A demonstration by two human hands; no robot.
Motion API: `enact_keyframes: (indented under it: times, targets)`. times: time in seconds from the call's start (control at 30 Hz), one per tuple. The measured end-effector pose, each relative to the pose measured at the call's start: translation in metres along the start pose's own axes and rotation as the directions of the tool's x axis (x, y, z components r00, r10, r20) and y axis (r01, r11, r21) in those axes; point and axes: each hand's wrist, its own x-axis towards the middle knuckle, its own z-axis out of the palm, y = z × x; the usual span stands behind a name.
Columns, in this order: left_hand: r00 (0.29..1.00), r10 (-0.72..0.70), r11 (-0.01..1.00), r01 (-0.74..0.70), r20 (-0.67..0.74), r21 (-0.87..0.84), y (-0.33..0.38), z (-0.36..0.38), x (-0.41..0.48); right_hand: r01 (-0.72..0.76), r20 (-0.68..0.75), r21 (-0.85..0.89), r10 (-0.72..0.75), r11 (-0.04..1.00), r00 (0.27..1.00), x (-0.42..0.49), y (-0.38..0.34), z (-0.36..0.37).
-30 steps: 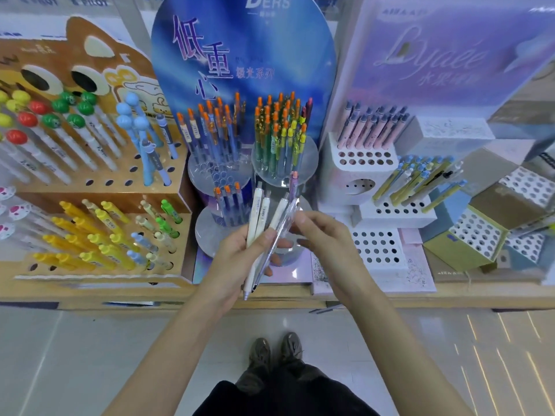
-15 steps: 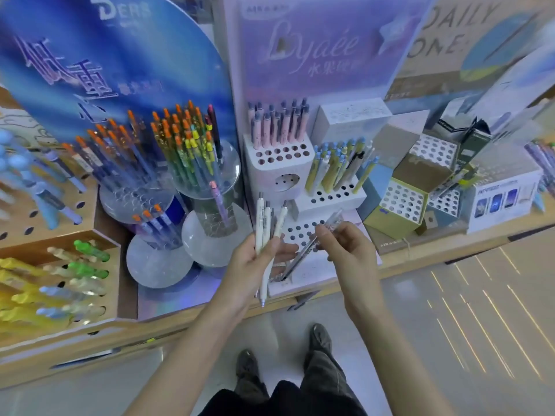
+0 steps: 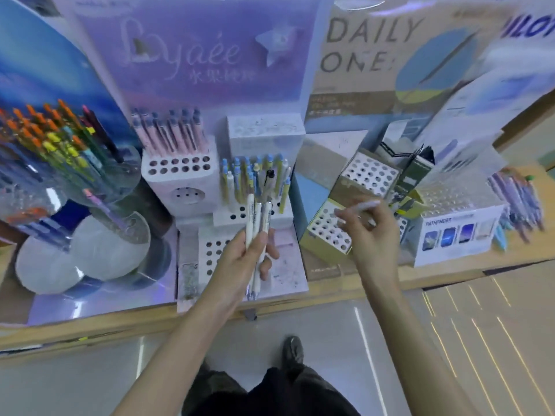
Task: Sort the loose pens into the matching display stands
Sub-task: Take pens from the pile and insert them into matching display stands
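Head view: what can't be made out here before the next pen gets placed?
All in the head view:
pen in the right grip: motion blur, so colour and markings are unreadable.
pens in the left grip: print too small to read, and overlap hides the count.
yellow stand: the right grip covers some holes.
purple pens, far right: blurred.
sign, top right: cut off by the edge.

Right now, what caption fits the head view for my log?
Left hand grips three white pens; right hand holds one pen near the yellow-sided holed stand.
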Motion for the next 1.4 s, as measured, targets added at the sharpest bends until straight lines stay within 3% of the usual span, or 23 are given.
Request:
enact_keyframes:
  times: [0.17, 0.47, 0.63, 0.8, 1.0, 1.17, 1.23, 1.3, 1.4]
  targets:
    - [0.999, 0.015, 1.000, -0.016, -0.052, -0.027, -0.007, 0.038, 0.000, 0.084, 0.078, -0.123, -0.075, 0.989, 0.994, 0.043, 0.020, -0.024]
    - [0.992, -0.008, 0.998, 0.000, -0.124, -0.063, -0.004, 0.058, 0.004, 0.116, 0.179, -0.239, -0.074, 0.964, 0.981, 0.077, 0.057, -0.005]
    - [0.992, -0.001, 1.000, -0.001, -0.127, -0.016, 0.000, 0.055, 0.007, 0.248, 0.225, -0.364, -0.173, 0.898, 0.959, 0.084, 0.062, -0.001]
    - [0.994, -0.004, 1.000, 0.003, -0.109, -0.015, 0.002, 0.053, 0.008, 0.243, 0.335, -0.539, -0.060, 0.806, 0.940, 0.094, 0.069, 0.016]
    - [0.997, -0.008, 1.000, 0.007, -0.077, -0.013, 0.005, 0.049, 0.012, 0.145, 0.312, -0.576, 0.053, 0.804, 0.949, 0.085, 0.072, 0.013]
    - [0.998, -0.047, 0.999, 0.047, -0.042, -0.002, 0.006, 0.050, 0.019, 0.045, 0.183, -0.327, 0.017, 0.944, 0.983, 0.041, 0.037, -0.009]
    - [0.998, -0.064, 0.998, 0.064, -0.018, 0.009, 0.005, 0.055, 0.023, -0.102, 0.301, -0.143, 0.142, 0.984, 0.943, 0.031, 0.014, -0.011]
    - [0.997, -0.073, 0.997, 0.073, 0.021, 0.024, 0.004, 0.062, 0.025, -0.260, 0.457, -0.020, 0.240, 0.965, 0.856, 0.025, -0.004, -0.010]
    - [0.994, -0.049, 0.999, 0.049, 0.095, 0.003, 0.004, 0.072, 0.030, -0.314, 0.448, 0.079, 0.248, 0.946, 0.859, 0.025, -0.013, -0.012]
